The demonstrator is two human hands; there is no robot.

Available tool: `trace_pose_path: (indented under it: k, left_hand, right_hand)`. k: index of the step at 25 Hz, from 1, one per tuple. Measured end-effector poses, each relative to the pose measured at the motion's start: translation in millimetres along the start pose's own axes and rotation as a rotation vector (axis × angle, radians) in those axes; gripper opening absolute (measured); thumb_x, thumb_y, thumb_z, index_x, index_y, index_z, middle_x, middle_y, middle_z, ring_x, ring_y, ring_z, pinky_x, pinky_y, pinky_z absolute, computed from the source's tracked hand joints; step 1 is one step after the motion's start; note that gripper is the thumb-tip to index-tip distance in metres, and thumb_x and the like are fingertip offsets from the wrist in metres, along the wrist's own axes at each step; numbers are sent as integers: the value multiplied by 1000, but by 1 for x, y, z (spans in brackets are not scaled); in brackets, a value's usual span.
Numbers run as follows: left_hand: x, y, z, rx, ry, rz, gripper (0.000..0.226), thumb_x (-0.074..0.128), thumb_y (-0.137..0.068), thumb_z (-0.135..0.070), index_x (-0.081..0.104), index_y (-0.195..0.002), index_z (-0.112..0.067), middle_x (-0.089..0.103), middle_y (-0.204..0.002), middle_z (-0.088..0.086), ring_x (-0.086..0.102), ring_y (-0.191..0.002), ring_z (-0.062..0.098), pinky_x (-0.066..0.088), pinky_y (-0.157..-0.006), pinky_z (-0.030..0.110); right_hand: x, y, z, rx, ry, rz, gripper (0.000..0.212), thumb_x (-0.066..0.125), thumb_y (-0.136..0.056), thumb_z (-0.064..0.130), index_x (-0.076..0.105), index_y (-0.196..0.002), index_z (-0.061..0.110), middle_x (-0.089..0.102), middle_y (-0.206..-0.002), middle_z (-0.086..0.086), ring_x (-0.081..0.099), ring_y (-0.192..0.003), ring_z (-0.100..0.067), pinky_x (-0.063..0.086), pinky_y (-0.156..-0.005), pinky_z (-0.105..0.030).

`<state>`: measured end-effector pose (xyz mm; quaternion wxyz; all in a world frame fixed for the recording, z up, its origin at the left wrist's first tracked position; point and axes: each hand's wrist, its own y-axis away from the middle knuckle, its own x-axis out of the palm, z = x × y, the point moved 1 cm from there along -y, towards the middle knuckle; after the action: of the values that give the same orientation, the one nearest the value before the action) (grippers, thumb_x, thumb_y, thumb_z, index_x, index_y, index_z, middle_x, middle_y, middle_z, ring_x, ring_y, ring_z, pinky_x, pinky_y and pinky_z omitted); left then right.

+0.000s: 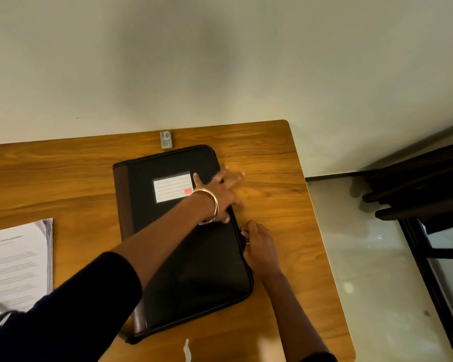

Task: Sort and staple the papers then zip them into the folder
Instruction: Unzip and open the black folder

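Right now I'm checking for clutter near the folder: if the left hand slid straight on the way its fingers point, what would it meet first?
Probably nothing: the left hand lies flat on the folder, fingers pointing right over bare table towards its edge.

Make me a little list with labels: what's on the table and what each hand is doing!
folder: black zip folder with a brown spine, closed, flat on the wooden table
label: white lined card on the folder's front
left hand: left hand lies spread flat across the folder's right edge
right hand: right hand has its fingers curled at the folder's right edge, where the zip runs
papers: printed sheets lying at the table's left
stapler: small silver stapler by the wall
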<state>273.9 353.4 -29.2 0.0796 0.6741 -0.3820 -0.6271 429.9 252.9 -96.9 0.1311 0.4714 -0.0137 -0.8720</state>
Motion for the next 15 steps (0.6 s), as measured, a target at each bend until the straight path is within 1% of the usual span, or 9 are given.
trace_pose_path:
  k: [1, 2, 4, 7, 9, 11, 13, 15]
  left_hand:
    - [12, 5, -10, 29, -118, 64, 67, 74, -74, -30, 41, -130, -46, -21, -153, -10, -23, -139, 34, 8, -92, 82]
    - [23, 9, -16, 26, -175, 87, 69, 75, -73, -26, 40, -131, -41, -20, -154, -8, -23, -139, 35, 10, -91, 82]
    - [34, 15, -20, -6, -152, 83, 72, 72, -76, -17, 34, -135, -33, -13, -155, -5, -19, -141, 35, 17, -92, 80]
    - [31, 21, -19, -14, -130, 58, 68, 70, -78, -11, 33, -133, -27, -14, -154, -2, -19, -141, 34, 19, -94, 78]
    - [29, 26, -18, -16, -105, 26, 65, 68, -78, -10, 34, -130, -28, -17, -153, -1, -22, -140, 33, 19, -96, 77]
    - [24, 30, -16, -18, -80, -7, 62, 67, -78, -10, 35, -127, -30, -18, -152, -3, -24, -139, 32, 18, -97, 76]
    - [20, 32, -15, -18, -74, -29, 60, 67, -78, -9, 37, -124, -32, -23, -151, -5, -25, -139, 34, 18, -98, 75]
    - [19, 35, -15, -30, -77, -54, 61, 67, -78, -10, 37, -124, -34, -32, -148, -5, -25, -138, 37, 18, -99, 75]
  right_hand:
    - [0, -1, 0, 8, -9, 0, 14, 55, -81, -2, 56, -93, 6, 61, -88, -11, 56, -83, -26, 46, -75, -36]
    - [-2, 0, 1, 20, -17, 3, 15, 55, -81, -4, 55, -93, 5, 61, -88, -11, 56, -83, -26, 43, -74, -34]
    - [-4, 1, 2, 26, -32, -2, 15, 54, -80, -6, 54, -91, 4, 60, -87, -13, 55, -80, -28, 40, -69, -31]
    - [-2, 12, 3, 25, -80, -27, 19, 53, -75, -10, 53, -89, 3, 59, -85, -14, 54, -77, -28, 43, -65, -34]
    - [-1, 30, -1, 37, -121, -40, 21, 51, -75, -12, 51, -86, 6, 57, -85, -10, 52, -77, -23, 44, -65, -33]
    - [-3, 57, -6, 70, -138, -15, 21, 50, -78, -9, 49, -87, 9, 54, -88, -5, 50, -79, -19, 44, -67, -30]
    - [-3, 87, -12, 98, -83, 33, 19, 50, -80, -6, 51, -92, 9, 53, -93, -4, 50, -82, -17, 47, -71, -30]
    - [1, 111, -14, 98, -47, 60, 20, 48, -80, -3, 51, -94, 11, 51, -94, -3, 49, -82, -16, 47, -72, -31]
